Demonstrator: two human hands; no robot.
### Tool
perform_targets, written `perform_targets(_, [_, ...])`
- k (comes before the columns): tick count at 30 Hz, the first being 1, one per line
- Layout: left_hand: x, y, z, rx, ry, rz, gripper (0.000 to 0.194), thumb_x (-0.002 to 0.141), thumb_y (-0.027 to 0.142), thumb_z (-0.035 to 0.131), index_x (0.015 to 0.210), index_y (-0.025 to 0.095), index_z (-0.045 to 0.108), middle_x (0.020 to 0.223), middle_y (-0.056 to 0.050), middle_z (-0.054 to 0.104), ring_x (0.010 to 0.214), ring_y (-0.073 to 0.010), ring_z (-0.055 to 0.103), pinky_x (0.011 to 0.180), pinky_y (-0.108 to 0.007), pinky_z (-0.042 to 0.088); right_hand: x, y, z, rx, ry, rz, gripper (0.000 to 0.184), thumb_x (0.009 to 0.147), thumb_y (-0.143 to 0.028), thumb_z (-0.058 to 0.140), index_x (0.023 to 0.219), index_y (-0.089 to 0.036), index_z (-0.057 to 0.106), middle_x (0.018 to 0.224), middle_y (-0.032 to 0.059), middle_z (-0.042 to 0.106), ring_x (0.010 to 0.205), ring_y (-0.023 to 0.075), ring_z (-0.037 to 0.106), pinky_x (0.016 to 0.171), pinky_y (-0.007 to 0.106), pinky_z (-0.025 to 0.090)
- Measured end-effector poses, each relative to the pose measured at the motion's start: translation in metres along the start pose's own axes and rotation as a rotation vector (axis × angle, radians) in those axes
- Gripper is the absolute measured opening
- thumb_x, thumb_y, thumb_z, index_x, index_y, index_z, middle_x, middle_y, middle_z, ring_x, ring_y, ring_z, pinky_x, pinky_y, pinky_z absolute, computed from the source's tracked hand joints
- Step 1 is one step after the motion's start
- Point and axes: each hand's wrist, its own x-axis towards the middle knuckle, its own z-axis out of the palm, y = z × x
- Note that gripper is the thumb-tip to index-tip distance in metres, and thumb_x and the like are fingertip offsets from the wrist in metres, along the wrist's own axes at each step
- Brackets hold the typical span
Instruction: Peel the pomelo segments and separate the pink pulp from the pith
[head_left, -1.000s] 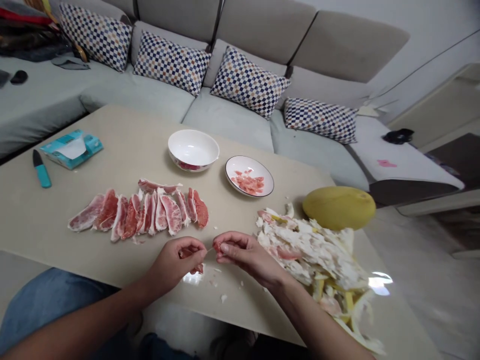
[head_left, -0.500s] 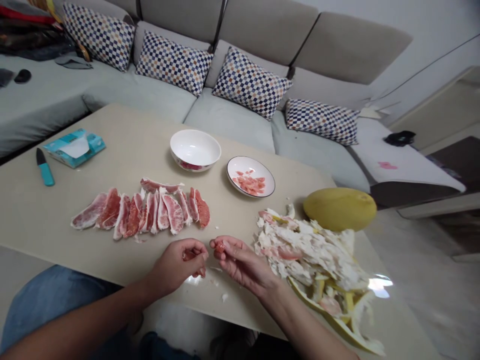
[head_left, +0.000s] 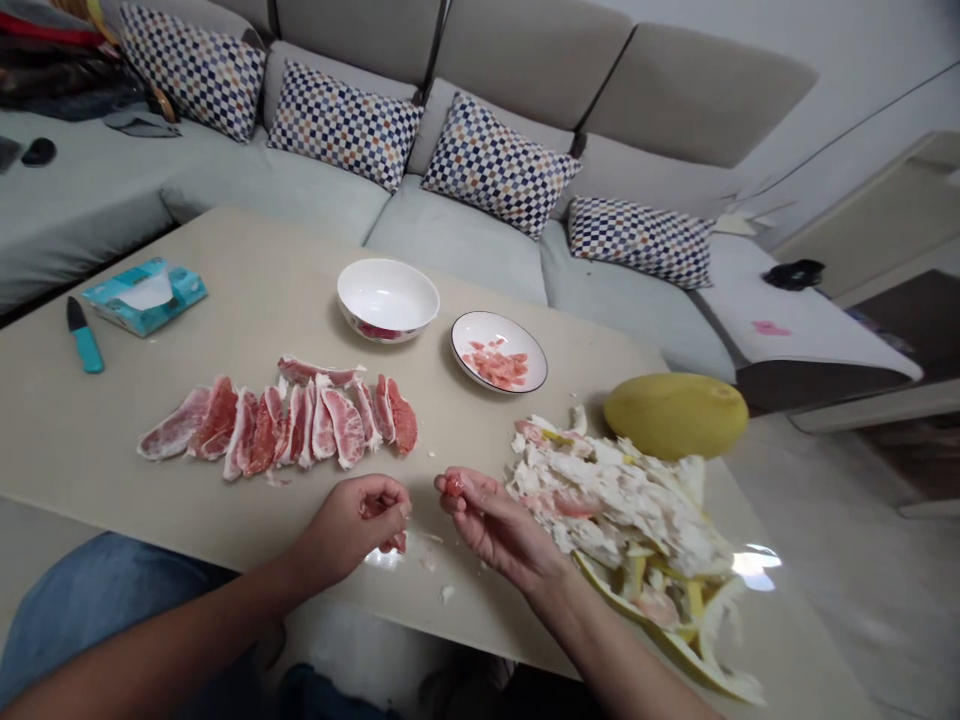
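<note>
My left hand [head_left: 360, 525] is curled around a piece of red pomelo flesh, mostly hidden by the fingers. Between the thumb and fingers of my right hand [head_left: 499, 525] is a small red pomelo piece [head_left: 454, 486]. A gap separates the two hands above the table's near edge. A row of pomelo segments [head_left: 349, 425], some with white membrane on, lies beyond my left hand. Farther off, a dark-rimmed plate [head_left: 534, 345] holds loose pink flesh. A deep white bowl [head_left: 388, 290] with a floral outside stands left of it.
White pith and peel [head_left: 615, 510] are heaped at the right, beside a whole yellow pomelo [head_left: 675, 415]. At the left lie a teal-handled knife [head_left: 88, 350] and a tissue pack [head_left: 142, 297]. A sofa [head_left: 457, 245] with checked cushions runs behind the table [head_left: 247, 280].
My right hand has moved slightly right and up with its small pomelo piece, widening the gap to my left hand. The left hand stays almost in place.
</note>
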Motion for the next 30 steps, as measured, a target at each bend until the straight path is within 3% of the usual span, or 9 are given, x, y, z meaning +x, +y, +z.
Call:
perform_targets(3, [0.002, -0.001, 0.0, 0.003, 0.016, -0.004, 0.011, 0.073, 0.027, 0.063, 0.072, 0.017, 0.06, 0.057, 0.003, 0.06, 0.052, -0.012, 0.058, 0.052, -0.023, 0.044, -0.002, -0.013, -0.005, -0.196, 0.062, -0.092, 0.025, 0.07, -0.033, 0.081, 0.087, -0.017, 0.073, 0.086, 0.0023, 0.069, 0.068, 0.0064, 0.063, 0.069, 0.016, 0.056])
perform_targets(7, [0.003, -0.001, 0.0, 0.02, 0.012, 0.017, 0.014, 0.076, 0.03, 0.062, 0.073, 0.016, 0.06, 0.057, 0.002, 0.061, 0.053, -0.0124, 0.058, 0.053, -0.023, 0.043, 0.014, -0.058, -0.019, -0.718, 0.267, -0.388, 0.032, 0.074, -0.044, 0.073, 0.091, -0.017, 0.07, 0.093, 0.0056, 0.069, 0.076, 0.0131, 0.065, 0.081, 0.031, 0.056])
perform_targets(12, [0.004, -0.006, 0.002, 0.044, -0.009, 0.008, 0.023, 0.077, 0.039, 0.063, 0.072, 0.017, 0.058, 0.056, 0.002, 0.061, 0.051, -0.0119, 0.055, 0.052, -0.023, 0.042, 0.057, -0.134, -0.048, -0.981, 0.52, -0.604, 0.03, 0.07, -0.036, 0.073, 0.091, -0.015, 0.069, 0.094, 0.0086, 0.069, 0.082, 0.0192, 0.065, 0.087, 0.04, 0.051])
perform_targets(16, [0.007, -0.009, 0.002, 0.055, -0.024, 0.015, 0.028, 0.076, 0.044, 0.064, 0.071, 0.017, 0.058, 0.054, 0.002, 0.06, 0.051, -0.0123, 0.054, 0.052, -0.024, 0.041, 0.073, -0.168, -0.062, -1.198, 0.662, -0.683, 0.022, 0.07, -0.026, 0.069, 0.089, -0.014, 0.07, 0.112, 0.0133, 0.064, 0.072, 0.0162, 0.065, 0.079, 0.037, 0.052])
perform_targets(20, [0.007, -0.009, 0.002, 0.057, -0.024, 0.008, 0.03, 0.074, 0.046, 0.065, 0.068, 0.018, 0.057, 0.052, 0.002, 0.059, 0.049, -0.012, 0.053, 0.051, -0.024, 0.04, 0.059, -0.16, -0.057, -1.366, 0.703, -0.738, 0.021, 0.078, -0.026, 0.059, 0.093, -0.015, 0.069, 0.101, 0.0109, 0.066, 0.061, 0.0141, 0.063, 0.071, 0.035, 0.052])
perform_targets(24, [0.007, -0.009, 0.003, 0.088, -0.017, -0.008, 0.033, 0.074, 0.047, 0.064, 0.063, 0.017, 0.056, 0.051, 0.002, 0.058, 0.047, -0.0111, 0.051, 0.05, -0.023, 0.039, 0.018, -0.119, -0.046, -1.504, 0.578, -0.732, 0.016, 0.079, -0.026, 0.06, 0.089, -0.018, 0.069, 0.08, 0.0052, 0.066, 0.067, 0.0179, 0.062, 0.071, 0.034, 0.051])
perform_targets(28, [0.018, -0.007, 0.017, 0.06, 0.018, 0.022, 0.031, 0.073, 0.045, 0.066, 0.081, 0.016, 0.063, 0.052, 0.005, 0.056, 0.047, -0.011, 0.051, 0.049, -0.022, 0.038, -0.027, -0.073, -0.049, -1.537, 0.433, -0.694, 0.015, 0.082, -0.019, 0.056, 0.087, -0.021, 0.069, 0.083, 0.0044, 0.067, 0.075, 0.0179, 0.064, 0.069, 0.03, 0.053])
perform_targets(30, [0.027, -0.001, 0.03, 0.047, -0.004, 0.04, 0.034, 0.071, 0.044, 0.068, 0.09, 0.016, 0.064, 0.051, 0.006, 0.055, 0.046, -0.0112, 0.051, 0.048, -0.022, 0.037, -0.044, -0.059, -0.055, -1.544, 0.416, -0.712, 0.021, 0.081, -0.013, 0.054, 0.092, -0.022, 0.069, 0.097, 0.0068, 0.068, 0.088, 0.0201, 0.065, 0.079, 0.034, 0.053])
